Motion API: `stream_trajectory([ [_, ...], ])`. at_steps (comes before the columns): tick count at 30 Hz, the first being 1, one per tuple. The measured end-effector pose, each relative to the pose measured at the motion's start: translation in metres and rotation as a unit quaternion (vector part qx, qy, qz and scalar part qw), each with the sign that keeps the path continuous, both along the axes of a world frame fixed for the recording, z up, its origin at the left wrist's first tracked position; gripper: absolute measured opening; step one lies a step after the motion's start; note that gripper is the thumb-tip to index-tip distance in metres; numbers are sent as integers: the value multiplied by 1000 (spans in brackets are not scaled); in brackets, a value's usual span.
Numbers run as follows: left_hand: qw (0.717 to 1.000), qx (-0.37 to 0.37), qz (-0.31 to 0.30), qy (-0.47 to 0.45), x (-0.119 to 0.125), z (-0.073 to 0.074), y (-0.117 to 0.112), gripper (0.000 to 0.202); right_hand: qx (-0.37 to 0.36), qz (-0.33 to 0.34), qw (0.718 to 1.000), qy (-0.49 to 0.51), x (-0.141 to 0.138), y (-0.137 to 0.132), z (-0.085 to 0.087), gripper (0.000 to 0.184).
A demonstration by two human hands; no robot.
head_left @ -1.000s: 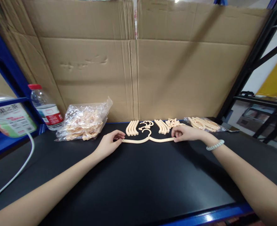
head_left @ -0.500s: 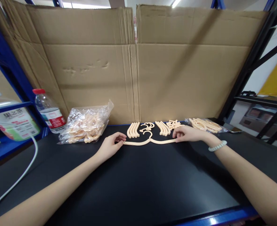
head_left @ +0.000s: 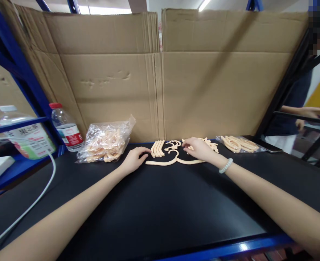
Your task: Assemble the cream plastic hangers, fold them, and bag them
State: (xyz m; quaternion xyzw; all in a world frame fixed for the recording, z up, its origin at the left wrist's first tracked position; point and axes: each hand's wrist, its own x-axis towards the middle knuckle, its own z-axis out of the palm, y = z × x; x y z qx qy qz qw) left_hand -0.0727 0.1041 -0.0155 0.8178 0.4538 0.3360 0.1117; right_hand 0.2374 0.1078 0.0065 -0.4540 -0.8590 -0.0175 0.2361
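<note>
Hanger (head_left: 161,164) between both hands (head_left: 134,159), right end under the right one.

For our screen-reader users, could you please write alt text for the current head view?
A beige, curved hanger with a hook lies on a black tabletop, a bare left hand near its left end and a bare right hand by beige pieces behind it. Curved beige strips lie by the left hand; a clear plastic bag sits farther left.
</note>
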Motion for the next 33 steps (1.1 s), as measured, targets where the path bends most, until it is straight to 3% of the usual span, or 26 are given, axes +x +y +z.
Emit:
stream_trajectory([
  [8,998,18,-48,35,-2,-7,4,34,2,-5,997,-78,-36,20,-2,13],
  [18,995,27,-72,58,-5,-12,7,34,-20,4,997,-76,-40,40,-9,13],
  [26,995,44,-68,51,-3,-9,4,22,34,-4,998,50,-31,35,-1,19],
  [33,996,69,-50,6,1,-5,-7,21,71,-6,974,215,-8,3,4,20],
])
